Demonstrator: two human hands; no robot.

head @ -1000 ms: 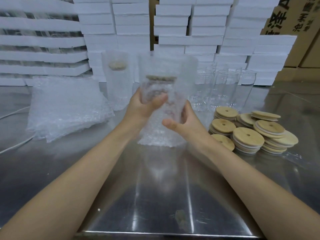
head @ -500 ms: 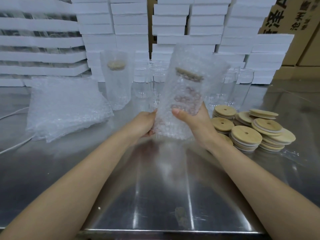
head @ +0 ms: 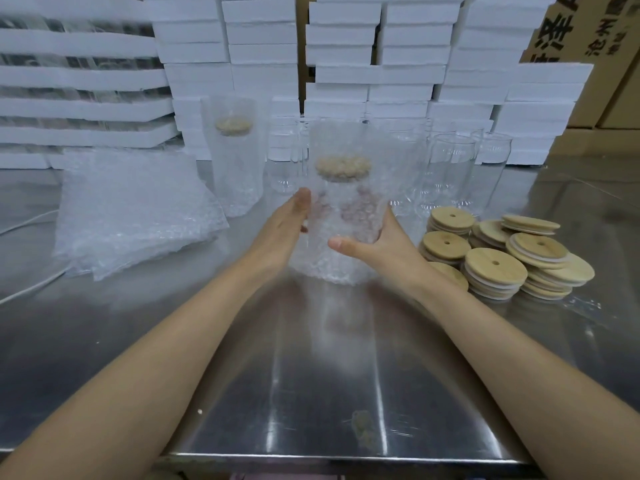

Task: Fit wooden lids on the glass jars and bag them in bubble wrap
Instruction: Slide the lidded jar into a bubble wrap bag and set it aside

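A glass jar with a wooden lid (head: 343, 167) stands upright inside a bubble wrap bag (head: 346, 188) at the table's middle, its lower end down on the steel. My left hand (head: 285, 228) holds the bag's left side, fingers reaching behind it. On the right side my right hand (head: 379, 245) grips the bag, thumb in front and fingers showing pink through the wrap. A second bagged, lidded jar (head: 232, 161) stands behind on the left. Empty glass jars (head: 450, 168) stand at the back, and piles of wooden lids (head: 495, 268) lie to the right.
A stack of flat bubble wrap bags (head: 138, 209) lies at the left, with a white cable (head: 31, 289) beside it. White foam boxes (head: 374, 74) are stacked along the back, cardboard cartons (head: 588, 36) at the far right. The steel table's (head: 329, 393) front edge is near me.
The bagged jar was raised and tilted to the right; now it is upright and lower. Both hands have shifted up round its sides.
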